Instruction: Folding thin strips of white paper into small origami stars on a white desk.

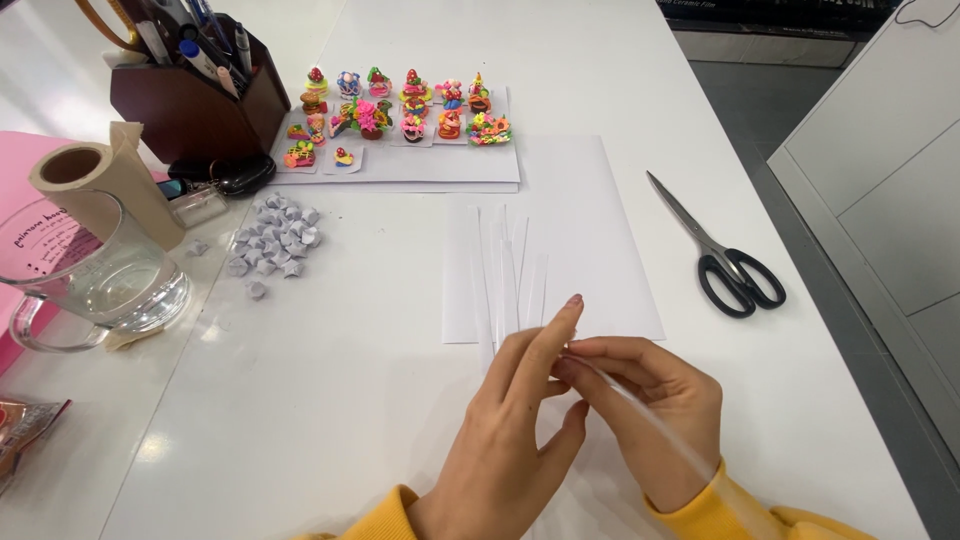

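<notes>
Both hands pinch a thin paper strip [640,410], lower centre of frame.
My left hand [505,440] and right hand [650,415] fingertips are closed on its near end; it's weightless, floppy, creases easily, so I'd hold near the fold. Cut strips [505,270] above, scissors [720,250] right, paper stars [275,240] upper left.

bright, even light falls from overhead on the white table [300,400], which glares softly near the glass mug [95,275]. shadows are faint and short, a pale one under the hands. the paper strip [650,425] between the fingers smears with motion blur. the rest is sharp. straight edges bow slightly toward the corners, and the far right floor looks dimmer.
</notes>
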